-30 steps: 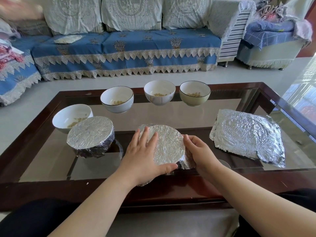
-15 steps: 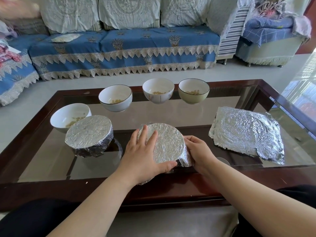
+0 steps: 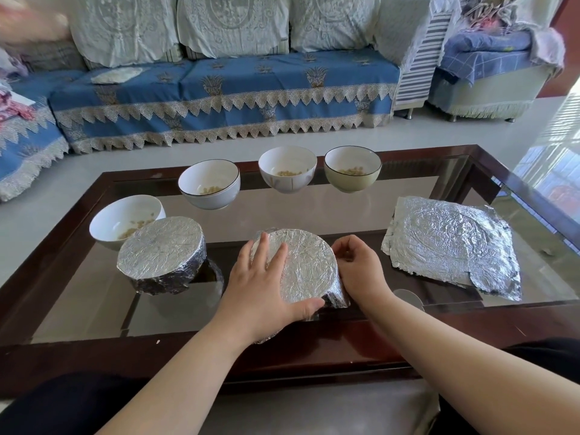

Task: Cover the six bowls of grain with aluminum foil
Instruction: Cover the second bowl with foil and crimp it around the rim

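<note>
A foil-topped bowl sits at the table's near middle. My left hand lies flat on its foil, fingers spread, thumb along the near rim. My right hand is at the bowl's right side, fingers curled against the foil edge. A second foil-wrapped bowl stands to the left. Several uncovered bowls with grain stand behind: a white bowl at far left, a black-rimmed white bowl, a white bowl and a greenish bowl.
A stack of crumpled foil sheets lies at the right of the glass table. The dark wooden frame runs along the near edge. A blue-covered sofa stands beyond the table.
My right hand has moved up along the bowl's right side and its fingers have curled in at the foil edge. The left hand stays flat on the foil.
</note>
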A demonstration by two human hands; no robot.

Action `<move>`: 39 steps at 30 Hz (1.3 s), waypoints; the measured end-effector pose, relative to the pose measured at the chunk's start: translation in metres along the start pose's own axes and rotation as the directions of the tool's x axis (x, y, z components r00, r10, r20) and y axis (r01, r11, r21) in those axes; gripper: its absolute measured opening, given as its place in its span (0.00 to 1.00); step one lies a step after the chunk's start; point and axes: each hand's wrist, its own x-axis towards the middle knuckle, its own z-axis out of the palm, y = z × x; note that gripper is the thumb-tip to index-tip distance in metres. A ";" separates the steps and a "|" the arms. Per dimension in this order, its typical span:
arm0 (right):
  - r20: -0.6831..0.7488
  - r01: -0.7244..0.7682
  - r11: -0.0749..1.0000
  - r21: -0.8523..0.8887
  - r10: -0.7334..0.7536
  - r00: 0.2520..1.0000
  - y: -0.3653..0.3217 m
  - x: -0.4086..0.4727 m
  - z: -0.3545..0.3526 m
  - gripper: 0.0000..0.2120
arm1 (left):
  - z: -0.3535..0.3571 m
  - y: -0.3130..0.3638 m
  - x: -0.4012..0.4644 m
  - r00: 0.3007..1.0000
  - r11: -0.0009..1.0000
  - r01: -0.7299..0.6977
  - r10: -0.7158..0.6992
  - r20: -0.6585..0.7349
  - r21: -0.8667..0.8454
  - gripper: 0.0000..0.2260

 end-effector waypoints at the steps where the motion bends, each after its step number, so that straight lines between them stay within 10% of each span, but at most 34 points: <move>1: -0.005 0.017 0.999 -0.037 -0.017 1.000 -0.001 0.000 -0.003 0.14 | -0.001 0.000 0.000 1.000 1.000 0.003 -0.003 0.005 0.005 0.58; 22: 0.128 0.155 0.974 -0.165 -0.135 0.983 -0.002 -0.022 -0.002 0.17 | -0.019 -0.008 -0.006 0.994 0.997 0.050 -0.056 0.097 0.059 0.62; 27: 0.077 0.083 0.996 0.027 -0.085 0.993 0.003 -0.028 0.001 0.14 | -0.014 -0.008 -0.006 0.997 0.985 0.039 -0.027 0.077 -0.168 0.64; 39: 0.004 -0.105 0.978 0.183 0.106 0.994 0.013 -0.022 0.011 0.09 | -0.012 -0.010 -0.002 0.993 0.991 0.043 -0.029 0.113 -0.125 0.61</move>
